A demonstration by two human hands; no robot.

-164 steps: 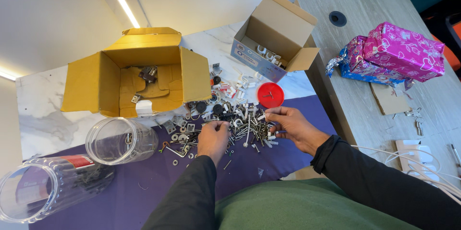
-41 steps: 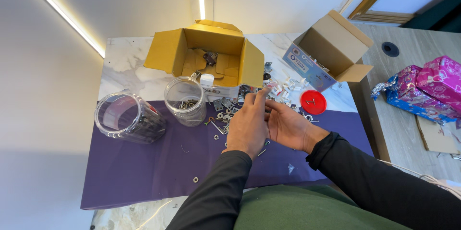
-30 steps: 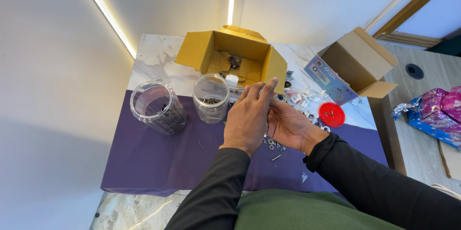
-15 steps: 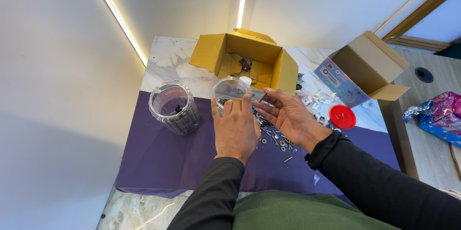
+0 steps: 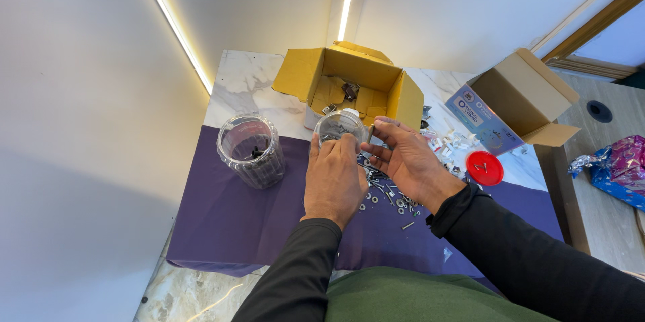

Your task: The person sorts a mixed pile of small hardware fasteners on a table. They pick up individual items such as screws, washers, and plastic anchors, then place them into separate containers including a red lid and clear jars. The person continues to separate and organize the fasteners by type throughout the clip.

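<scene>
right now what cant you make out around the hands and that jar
Head view:
- Left hand covers the near side of the clear jar; grip unclear.
- Whether the right hand pinches a piece: too small.
- Loose screws are partly hidden under both hands.
- Contents of the yellow box: too small.

Two ceiling light strips [image 5: 176,26] glow at eleven and twelve o'clock, bright with soft glare. The white wall [image 5: 74,127] at nine o'clock falls into grey shadow. Focus is sharp; lines bend slightly at the edges.
</scene>
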